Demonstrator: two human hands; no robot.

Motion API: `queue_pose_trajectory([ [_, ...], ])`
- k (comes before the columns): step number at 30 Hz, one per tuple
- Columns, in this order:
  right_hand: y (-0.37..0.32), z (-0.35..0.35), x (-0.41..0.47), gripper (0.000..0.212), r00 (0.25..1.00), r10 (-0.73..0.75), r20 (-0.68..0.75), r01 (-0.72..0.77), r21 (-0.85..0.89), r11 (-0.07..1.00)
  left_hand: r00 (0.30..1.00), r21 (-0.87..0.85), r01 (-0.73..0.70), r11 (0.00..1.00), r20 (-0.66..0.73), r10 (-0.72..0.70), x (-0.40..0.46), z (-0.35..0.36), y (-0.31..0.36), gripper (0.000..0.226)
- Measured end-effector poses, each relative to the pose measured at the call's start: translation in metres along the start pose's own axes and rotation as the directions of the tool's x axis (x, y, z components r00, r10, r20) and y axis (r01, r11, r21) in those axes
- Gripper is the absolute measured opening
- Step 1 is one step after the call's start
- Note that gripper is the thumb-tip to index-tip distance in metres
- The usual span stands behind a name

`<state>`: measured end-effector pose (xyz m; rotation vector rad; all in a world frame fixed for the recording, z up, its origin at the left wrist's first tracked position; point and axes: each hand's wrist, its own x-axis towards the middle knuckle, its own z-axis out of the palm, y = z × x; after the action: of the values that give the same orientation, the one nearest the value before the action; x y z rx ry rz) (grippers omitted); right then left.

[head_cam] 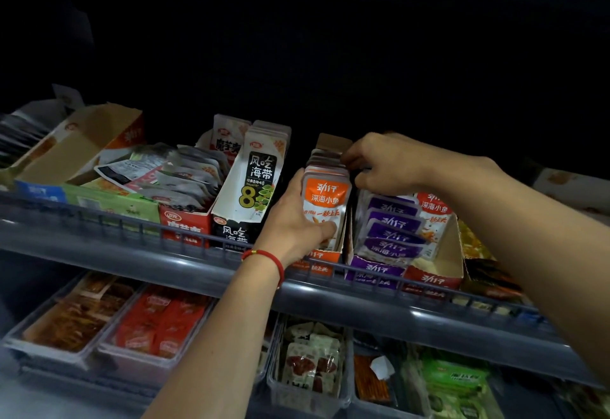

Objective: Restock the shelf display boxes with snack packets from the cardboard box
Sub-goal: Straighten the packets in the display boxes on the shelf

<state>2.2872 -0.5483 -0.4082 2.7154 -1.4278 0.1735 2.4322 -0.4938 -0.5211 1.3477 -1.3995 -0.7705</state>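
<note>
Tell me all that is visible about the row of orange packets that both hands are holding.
The orange packets stand upright, packed front to back in an orange display box on the upper shelf. They look like glossy plastic, white-edged, with white print. The left hand grips the front packet; the right hand pinches the packets' tops further back.

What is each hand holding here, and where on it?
Left hand grips the front orange packet by its left edge and lower front. Right hand pinches the top edges of the packets behind it.

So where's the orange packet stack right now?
Centre of the head view, upright in its orange display box on the upper shelf: orange packets between left hand and right hand, purple packets alongside.
</note>
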Motion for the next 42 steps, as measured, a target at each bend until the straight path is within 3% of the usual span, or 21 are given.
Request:
queue_pose_trajectory([
  [4, 0.003, -0.004, -0.004, 0.048, 0.998, -0.029, -0.049, 0.029, -0.015, 0.999, 1.0, 0.008, 0.019, 1.0, 0.001, -0.019, -0.001, -0.001, 0.003, 0.085],
  [9, 0.015, -0.016, -0.035, 0.039, 0.982, -0.043, -0.183, 0.056, 0.067, 0.996, 0.995, -0.035, 0.1, 0.994, -0.011, -0.1, -0.006, -0.004, 0.011, 0.105],
  [11, 0.021, -0.017, -0.057, 0.035, 0.971, -0.031, -0.235, 0.055, 0.095, 0.994, 0.997, -0.003, 0.077, 0.997, -0.031, -0.077, -0.012, -0.006, 0.018, 0.101],
  [13, 0.028, -0.014, -0.079, 0.034, 0.968, -0.03, -0.249, 0.056, 0.098, 0.994, 0.985, 0.106, -0.025, 0.994, -0.169, 0.043, -0.02, -0.007, 0.023, 0.087],
  [14, 0.03, -0.011, -0.09, 0.037, 0.969, -0.043, -0.243, 0.064, 0.076, 0.995, 0.945, 0.184, -0.104, 0.977, -0.288, 0.155, -0.026, -0.006, 0.025, 0.074],
  [16, 0.033, -0.003, -0.108, 0.058, 0.977, -0.093, -0.195, 0.099, 0.024, 0.995, 0.77, 0.356, -0.289, 0.889, -0.465, 0.437, -0.04, 0.002, 0.029, 0.041],
  [18, 0.033, 0.007, -0.12, 0.078, 0.983, -0.127, -0.136, 0.129, 0.002, 0.992, 0.639, 0.477, -0.403, 0.781, -0.464, 0.614, -0.059, 0.024, 0.025, 0.019],
  [19, 0.032, 0.012, -0.122, 0.08, 0.982, -0.143, -0.125, 0.143, -0.014, 0.99, 0.634, 0.496, -0.442, 0.747, -0.417, 0.652, -0.069, 0.037, 0.019, 0.016],
  [22, 0.032, 0.024, -0.119, 0.063, 0.963, -0.194, -0.188, 0.186, -0.061, 0.981, 0.716, 0.531, -0.502, 0.683, -0.188, 0.672, -0.095, 0.071, -0.003, 0.02],
  [24, 0.031, 0.027, -0.116, 0.056, 0.956, -0.196, -0.217, 0.187, -0.061, 0.981, 0.752, 0.606, -0.517, 0.604, -0.014, 0.659, -0.106, 0.083, -0.01, 0.034],
  [26, 0.03, 0.03, -0.114, 0.053, 0.956, -0.189, -0.225, 0.18, -0.063, 0.982, 0.802, 0.653, -0.486, 0.581, 0.068, 0.594, -0.11, 0.086, -0.009, 0.049],
  [31, 0.026, 0.036, -0.111, 0.055, 0.958, -0.171, -0.229, 0.142, -0.138, 0.98, 0.898, 0.755, -0.37, 0.542, 0.14, 0.418, -0.108, 0.088, 0.001, 0.081],
  [42, 0.047, 0.05, -0.085, 0.059, 0.994, -0.08, -0.076, 0.068, -0.147, 0.987, 0.889, 0.715, -0.391, 0.579, 0.131, 0.439, -0.099, 0.088, 0.011, 0.052],
])
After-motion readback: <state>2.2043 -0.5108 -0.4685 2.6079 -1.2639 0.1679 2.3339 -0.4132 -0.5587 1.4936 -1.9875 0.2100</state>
